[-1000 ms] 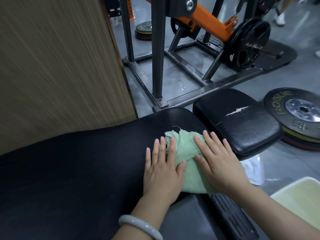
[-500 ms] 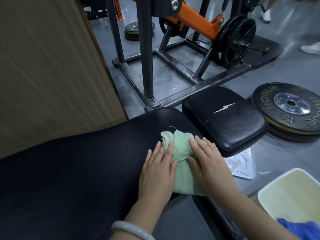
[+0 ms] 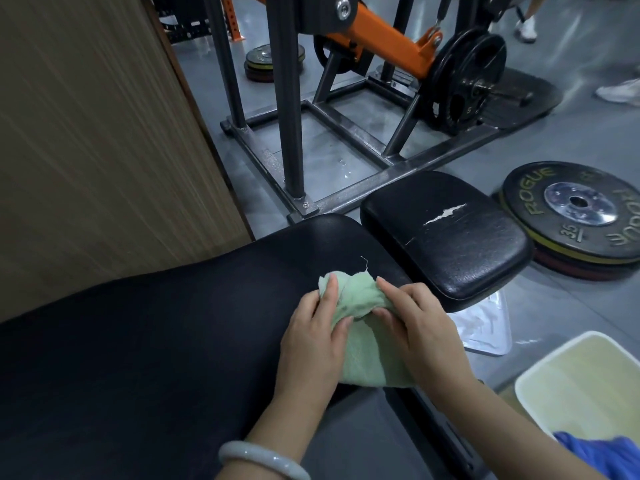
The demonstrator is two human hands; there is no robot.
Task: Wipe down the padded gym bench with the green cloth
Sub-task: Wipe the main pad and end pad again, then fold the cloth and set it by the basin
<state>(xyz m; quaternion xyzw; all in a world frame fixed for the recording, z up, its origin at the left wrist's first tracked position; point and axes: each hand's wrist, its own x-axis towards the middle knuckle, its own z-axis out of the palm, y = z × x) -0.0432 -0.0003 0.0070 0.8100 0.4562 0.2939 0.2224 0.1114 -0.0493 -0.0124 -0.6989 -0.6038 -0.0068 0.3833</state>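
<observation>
The long black padded bench [image 3: 156, 341] runs from the lower left toward the centre. A smaller black seat pad [image 3: 446, 237] with a white tear sits just beyond its end. The green cloth [image 3: 360, 327] lies bunched on the bench's right edge. My left hand [image 3: 311, 341] grips the cloth's left side, fingers curled into the fabric; a pale bangle circles that wrist. My right hand [image 3: 412, 323] grips the cloth's right side, fingers and thumb curled round the gathered fabric.
A wood-grain panel [image 3: 86, 133] stands close on the left. A steel and orange weight machine [image 3: 346, 98] fills the floor ahead. Stacked weight plates [image 3: 575, 216] lie at right. A white basin [image 3: 585, 386] and blue fabric [image 3: 602, 455] sit at lower right.
Both hands went from lying flat on the cloth to curling their fingers and gathering it into a bunch. The view shifted a little to the right.
</observation>
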